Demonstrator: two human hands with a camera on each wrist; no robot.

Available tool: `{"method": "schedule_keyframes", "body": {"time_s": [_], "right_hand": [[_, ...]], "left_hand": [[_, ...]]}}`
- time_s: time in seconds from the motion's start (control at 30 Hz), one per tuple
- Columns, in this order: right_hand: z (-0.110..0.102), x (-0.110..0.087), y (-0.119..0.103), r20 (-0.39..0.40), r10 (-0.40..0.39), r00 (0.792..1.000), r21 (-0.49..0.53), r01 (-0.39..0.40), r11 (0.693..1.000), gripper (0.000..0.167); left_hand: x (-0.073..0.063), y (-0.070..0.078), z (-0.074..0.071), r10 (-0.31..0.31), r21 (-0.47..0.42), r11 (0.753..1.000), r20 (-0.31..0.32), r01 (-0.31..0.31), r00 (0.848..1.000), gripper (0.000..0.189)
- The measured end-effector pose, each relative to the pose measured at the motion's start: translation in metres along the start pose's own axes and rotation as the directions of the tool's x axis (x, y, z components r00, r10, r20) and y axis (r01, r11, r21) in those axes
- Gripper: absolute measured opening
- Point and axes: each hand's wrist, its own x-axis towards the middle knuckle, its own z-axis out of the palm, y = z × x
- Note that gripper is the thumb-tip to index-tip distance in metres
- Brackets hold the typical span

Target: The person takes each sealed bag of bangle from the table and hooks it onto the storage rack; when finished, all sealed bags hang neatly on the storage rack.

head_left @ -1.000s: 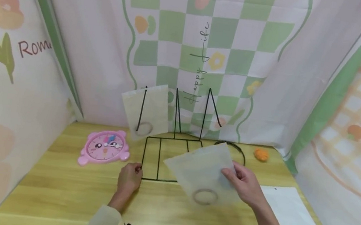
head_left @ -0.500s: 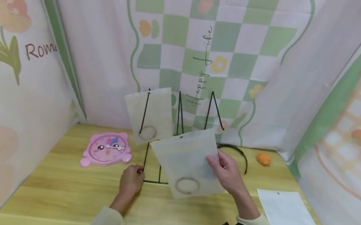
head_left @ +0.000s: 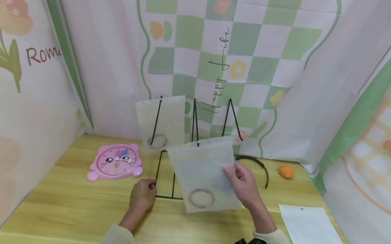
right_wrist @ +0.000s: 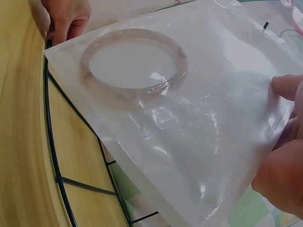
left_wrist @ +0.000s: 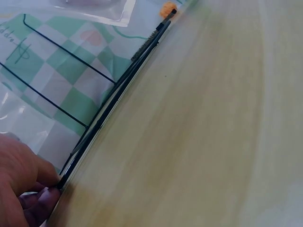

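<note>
While right hand [head_left: 245, 184] grips its edge, bag [head_left: 201, 171] hovers.

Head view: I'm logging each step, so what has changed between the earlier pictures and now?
The right hand, holding the bangle bag, has carried it left, bringing its top hole to the tip of the middle hook. Nothing was let go or newly gripped. The left hand still holds the black wire rack; the other bag on the left hook and the pink clock stayed put.
</note>
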Motion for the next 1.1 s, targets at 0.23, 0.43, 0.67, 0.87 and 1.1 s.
{"method": "schedule_keyframes", "body": {"time_s": [0.23,0.43,0.67,0.87,1.1], "right_hand": [[0.007,0.015,0.000,-0.034,0.018,0.999,-0.011,-0.019,1.000,0.031],[0.013,0.028,0.006,-0.094,0.051,0.994,0.062,-0.045,0.997,0.029],[0.023,0.044,0.008,-0.184,0.066,0.981,0.061,-0.056,0.997,0.028],[0.029,0.064,0.014,-0.247,0.149,0.957,0.041,-0.143,0.989,0.039],[0.029,0.084,0.036,-0.305,0.157,0.939,-0.071,-0.187,0.980,0.052]], "left_hand": [[0.000,0.003,-0.003,-0.002,-0.005,1.000,-0.030,0.002,1.000,0.025],[-0.001,0.004,-0.004,0.003,-0.005,1.000,-0.018,-0.003,1.000,0.026],[-0.004,0.003,-0.002,-0.013,-0.010,1.000,-0.006,0.013,1.000,0.027],[-0.003,0.002,-0.004,-0.020,-0.015,1.000,-0.011,0.020,1.000,0.027],[-0.002,0.002,0.000,-0.013,-0.012,1.000,-0.006,0.013,1.000,0.027]]}}
